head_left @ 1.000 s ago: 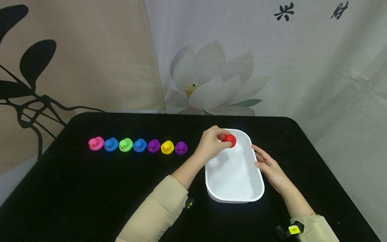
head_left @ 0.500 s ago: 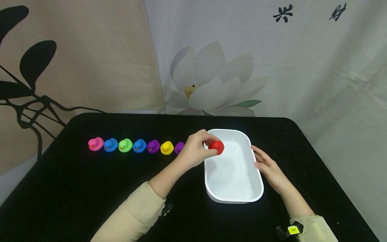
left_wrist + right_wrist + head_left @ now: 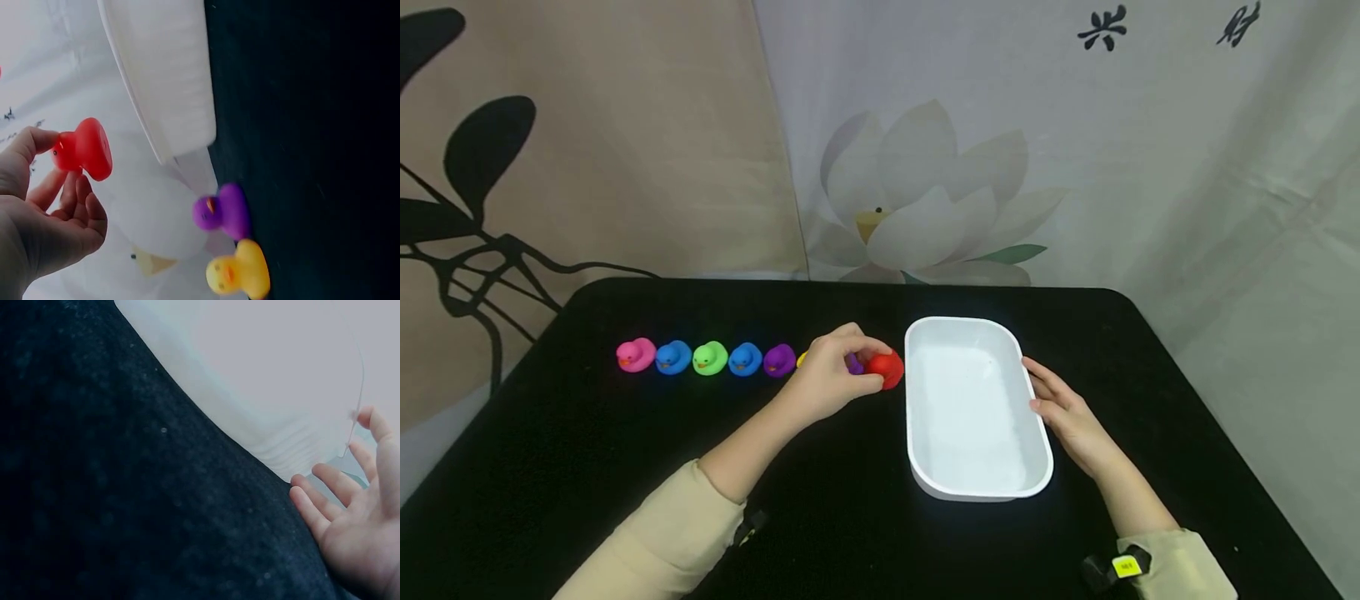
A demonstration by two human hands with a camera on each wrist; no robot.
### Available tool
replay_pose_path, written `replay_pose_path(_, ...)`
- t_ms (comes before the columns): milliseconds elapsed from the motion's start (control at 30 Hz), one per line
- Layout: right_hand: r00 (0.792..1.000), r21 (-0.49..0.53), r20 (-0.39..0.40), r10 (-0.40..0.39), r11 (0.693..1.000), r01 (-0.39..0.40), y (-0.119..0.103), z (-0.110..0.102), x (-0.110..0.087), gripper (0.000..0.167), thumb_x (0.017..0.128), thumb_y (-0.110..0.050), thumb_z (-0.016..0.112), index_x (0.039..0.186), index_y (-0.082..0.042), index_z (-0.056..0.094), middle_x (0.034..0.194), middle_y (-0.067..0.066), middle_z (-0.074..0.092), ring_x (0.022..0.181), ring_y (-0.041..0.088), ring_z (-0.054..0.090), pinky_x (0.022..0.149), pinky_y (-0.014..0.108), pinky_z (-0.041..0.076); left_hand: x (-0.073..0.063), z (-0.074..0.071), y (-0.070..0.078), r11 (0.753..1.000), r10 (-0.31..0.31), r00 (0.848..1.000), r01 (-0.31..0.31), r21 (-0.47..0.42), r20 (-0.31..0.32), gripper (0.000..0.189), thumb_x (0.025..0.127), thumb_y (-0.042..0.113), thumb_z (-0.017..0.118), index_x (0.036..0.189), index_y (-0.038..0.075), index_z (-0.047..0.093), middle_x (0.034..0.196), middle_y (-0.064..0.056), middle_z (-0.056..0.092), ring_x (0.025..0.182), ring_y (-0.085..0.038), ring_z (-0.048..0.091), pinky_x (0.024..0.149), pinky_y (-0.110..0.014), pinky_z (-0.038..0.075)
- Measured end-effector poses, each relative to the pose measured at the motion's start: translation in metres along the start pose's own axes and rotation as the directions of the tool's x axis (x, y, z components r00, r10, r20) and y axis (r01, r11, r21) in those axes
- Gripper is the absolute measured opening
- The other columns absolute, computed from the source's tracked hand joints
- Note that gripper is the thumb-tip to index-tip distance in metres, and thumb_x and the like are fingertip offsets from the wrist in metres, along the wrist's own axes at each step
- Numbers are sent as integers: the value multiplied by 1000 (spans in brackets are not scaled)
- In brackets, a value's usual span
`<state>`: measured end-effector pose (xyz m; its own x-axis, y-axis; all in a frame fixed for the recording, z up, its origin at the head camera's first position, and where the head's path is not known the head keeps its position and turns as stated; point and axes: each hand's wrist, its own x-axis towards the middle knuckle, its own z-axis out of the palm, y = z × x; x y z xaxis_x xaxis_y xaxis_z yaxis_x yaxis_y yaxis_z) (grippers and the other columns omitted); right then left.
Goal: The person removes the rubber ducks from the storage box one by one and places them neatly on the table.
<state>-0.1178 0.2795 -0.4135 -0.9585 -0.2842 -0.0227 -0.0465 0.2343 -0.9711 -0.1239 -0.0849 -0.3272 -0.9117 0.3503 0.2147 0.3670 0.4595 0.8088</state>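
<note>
My left hand (image 3: 831,375) pinches a red rubber duck (image 3: 887,369) between thumb and fingers, just left of the white tub (image 3: 977,417). In the left wrist view the red duck (image 3: 92,150) is gripped by its head, raised off the black tabletop. Below it there, a purple duck (image 3: 232,212) and a yellow duck (image 3: 250,269) sit side by side. In the head view the hand partly hides both. My right hand (image 3: 1075,425) touches the tub's right side, thumb at the rim; the right wrist view shows its fingers (image 3: 337,484) extended and spread along the outer wall.
A row of rubber ducks runs left from my left hand: a purple duck (image 3: 779,360), a blue duck (image 3: 746,359), a green duck (image 3: 711,357), another blue duck (image 3: 673,357) and a pink duck (image 3: 637,355). A printed curtain (image 3: 1150,167) hangs behind the black table (image 3: 587,467).
My left hand has carried the red duck leftward from over the tub to outside its left rim, covering part of the duck row. My right hand has stayed at the tub's side.
</note>
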Motion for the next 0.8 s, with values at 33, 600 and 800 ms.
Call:
replay_pose_path(33, 1000, 0, -1, 1, 1000, -1, 0, 0, 0, 60, 98, -20, 50, 151, -11, 24, 150, 19, 32, 117, 11, 54, 98, 49, 38, -2, -3, -2, 1000, -3, 1000, 3, 4, 6, 31, 76, 6, 76, 106, 10, 71, 91, 1, 56, 83, -17, 56, 70, -31, 52)
replay_pose_path(600, 1000, -2, -9, 3, 1000, -3, 1, 1, 0, 60, 98, -20, 51, 151, -11, 24, 150, 18, 32, 119, 17, 53, 98, 55, 36, -38, -53, -39, 999, -11, 999, 10, 42, 36, 35, 76, 6, 75, 110, 11, 68, 93, -1, 55, 87, -19, 56, 77, -44, 49)
replay_pose_path(800, 1000, -1, -13, 0, 1000, 0, 2, 1, 0, 61, 98, -20, 51, 151, -11, 24, 151, 18, 31, 121, 19, 52, 98, 56, 35, -52, -71, -52, 998, -10, 999, 7, 69, 33, 35, 77, 5, 75, 111, 9, 67, 94, -2, 56, 89, -17, 56, 79, -39, 49)
